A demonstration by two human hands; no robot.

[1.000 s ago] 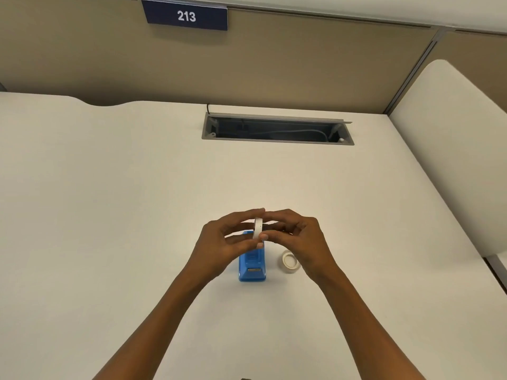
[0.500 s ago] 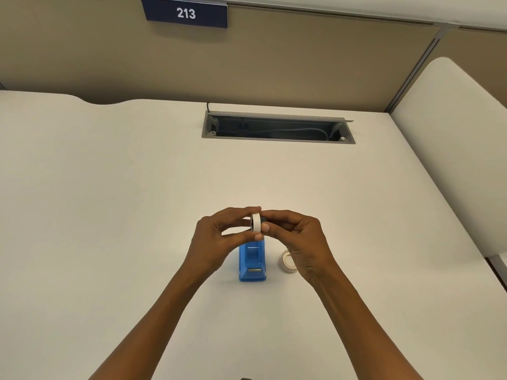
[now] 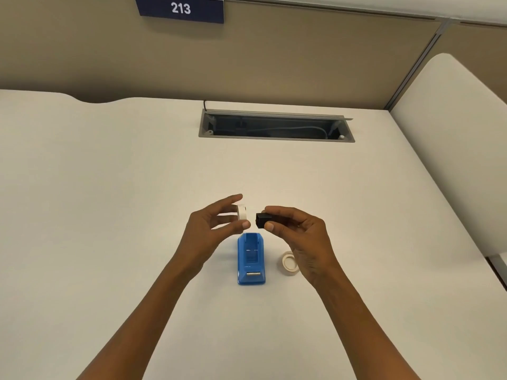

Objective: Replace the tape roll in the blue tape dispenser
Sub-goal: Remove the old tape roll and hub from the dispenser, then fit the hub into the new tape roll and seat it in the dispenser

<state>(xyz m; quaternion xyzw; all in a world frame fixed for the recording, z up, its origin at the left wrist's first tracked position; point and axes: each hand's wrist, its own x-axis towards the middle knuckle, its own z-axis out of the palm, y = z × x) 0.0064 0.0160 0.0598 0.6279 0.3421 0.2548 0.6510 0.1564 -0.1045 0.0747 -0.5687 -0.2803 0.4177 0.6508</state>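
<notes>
A white desk [image 3: 109, 215] fills the view, with bare surface wide to the left, right and near side of the hands. A tan partition [image 3: 274, 64] bounds its far edge and carries a sign [image 3: 181, 9] reading 213. A cable tray [image 3: 275, 127] sits recessed near that edge.

The dispenser [image 3: 251, 259] stands mid-desk, its cradle bare. A roll [image 3: 289, 263] lies flat just right of it.

Both forearms reach in from below. Above the dispenser, the left hand [image 3: 211, 229] pinches a white ring [image 3: 242, 213] on edge; the right hand [image 3: 299, 234] pinches a black hub [image 3: 262, 220], just apart from the ring.
</notes>
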